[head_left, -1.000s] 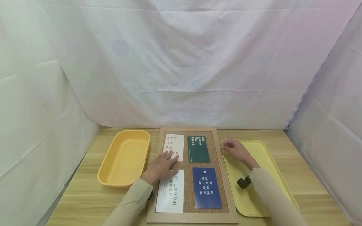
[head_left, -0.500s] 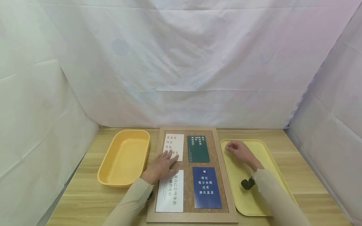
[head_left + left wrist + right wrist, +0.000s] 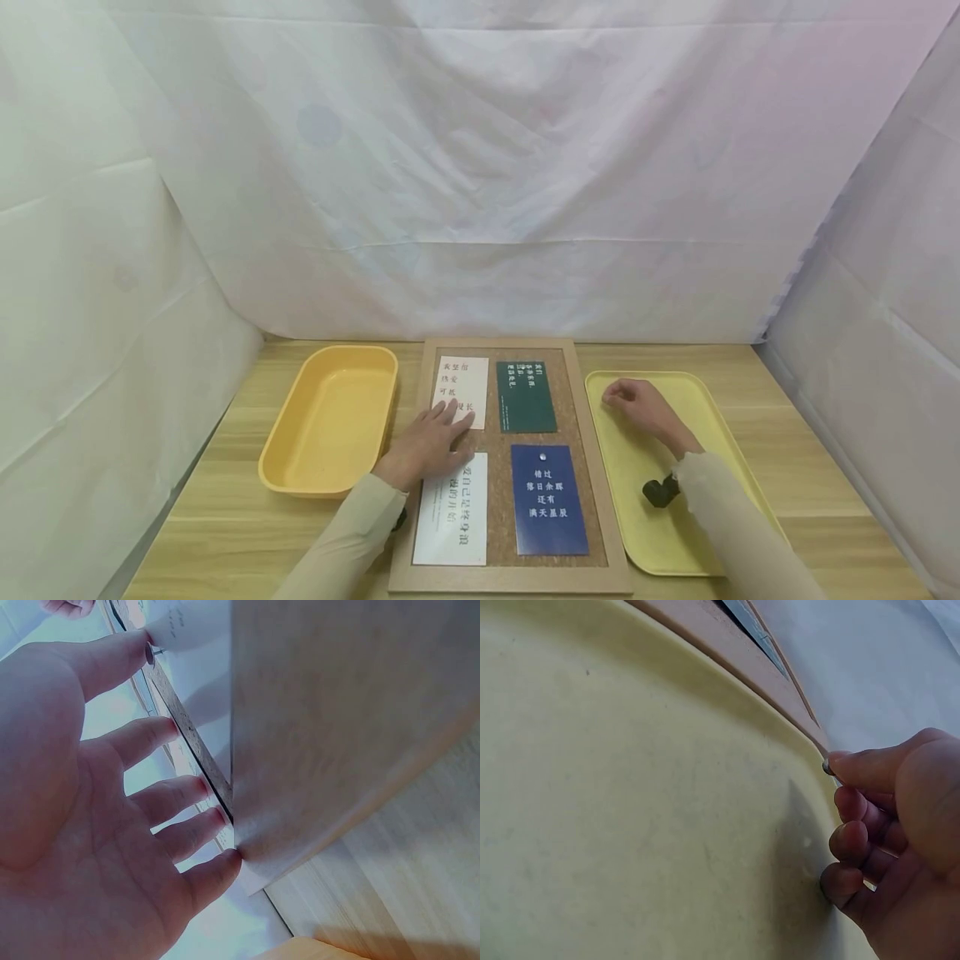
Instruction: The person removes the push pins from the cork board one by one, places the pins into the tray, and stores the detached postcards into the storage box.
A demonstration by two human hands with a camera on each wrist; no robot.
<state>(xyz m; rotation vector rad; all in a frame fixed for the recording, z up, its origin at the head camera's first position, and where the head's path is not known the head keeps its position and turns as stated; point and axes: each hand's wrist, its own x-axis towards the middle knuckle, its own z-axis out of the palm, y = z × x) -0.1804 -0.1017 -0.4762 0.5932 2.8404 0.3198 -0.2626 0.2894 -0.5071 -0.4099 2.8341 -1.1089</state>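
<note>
In the head view my left hand rests with spread fingers on the left side of a framed corkboard, over a white card with red print and the top of a white card with dark print. By that thumb, the left wrist view shows a thumbtack. A green card and a blue card lie on the right half; a silver thumbtack sits at the blue card's top. Above a yellow tray, my right hand pinches a small silver-headed thumbtack between thumb and forefinger.
The flat yellow tray lies right of the board, beneath my right hand. A deeper orange-yellow bin stands to the left. White sheeting encloses the wooden table at the back and both sides.
My right hand has drawn back from the board's right edge, a little rightward and toward me over the tray. My left hand and the cards have stayed in place.
</note>
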